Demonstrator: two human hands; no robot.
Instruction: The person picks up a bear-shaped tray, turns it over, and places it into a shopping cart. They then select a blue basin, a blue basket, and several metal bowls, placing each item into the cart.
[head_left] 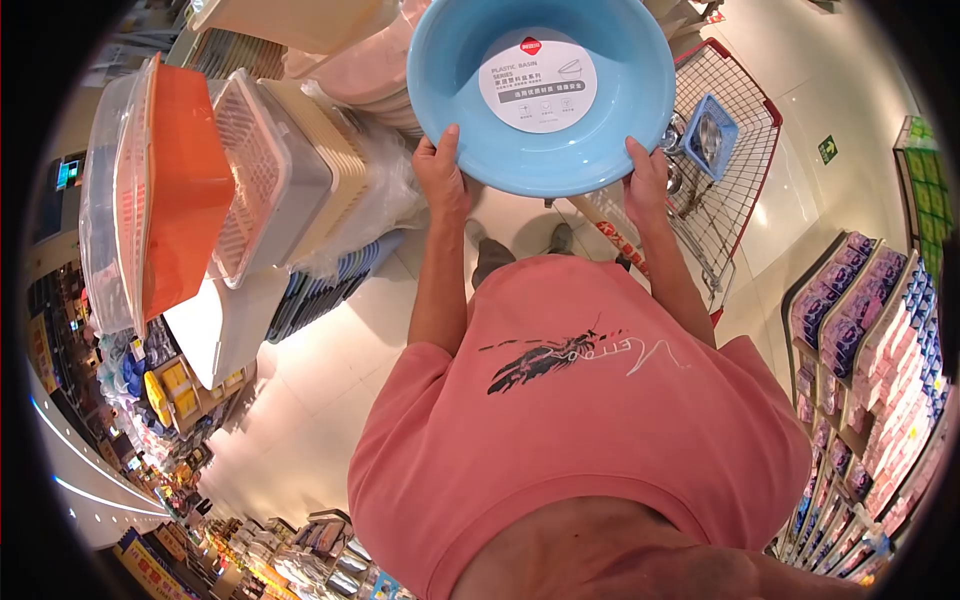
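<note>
A round blue plastic basin (460, 150) is held out in front of me, its inside turned up towards the camera. A round white paper label (540, 80) with a red logo lies on its bottom. My left hand (441, 178) grips the rim at the lower left, thumb over the edge. On the lower right of the rim, my right hand (647, 177) grips it the same way. The fingers beneath the basin are mostly hidden.
A shopping cart (735, 190) stands to the right, with a small blue basket (711, 138) and metal items in it. Stacked plastic bins, including an orange bin (185, 190), fill the left. Shelves of packaged goods (850, 290) line the right side.
</note>
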